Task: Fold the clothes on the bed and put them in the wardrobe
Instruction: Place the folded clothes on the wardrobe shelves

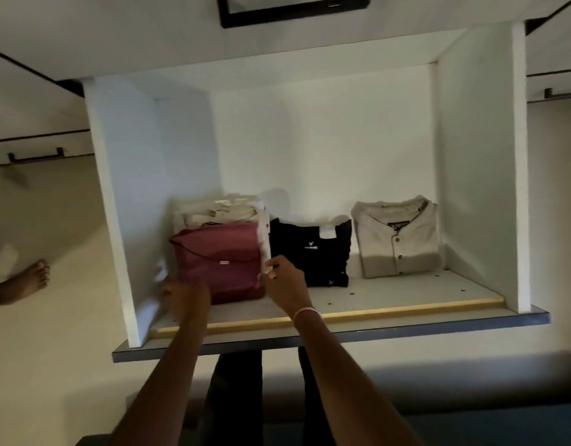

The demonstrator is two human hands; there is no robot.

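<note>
right hand (285,281) fingers pinch soft white cloth (264,239) beside square-folded maroon top (218,262); left hand (187,296) at its front corner, fingers hidden, can't tell.

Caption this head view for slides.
Left hand at maroon garment, right hand pinches white cloth, beside black shirt and beige shirt on shelf.

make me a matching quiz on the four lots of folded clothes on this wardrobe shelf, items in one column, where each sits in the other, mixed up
Column 1
1. maroon garment
2. black top
3. beige shirt
4. white clothes

Column 2
a. right end of the shelf
b. middle of the shelf
c. front left
d. back left, behind the maroon garment

Pairs: 1-c, 2-b, 3-a, 4-d
</note>
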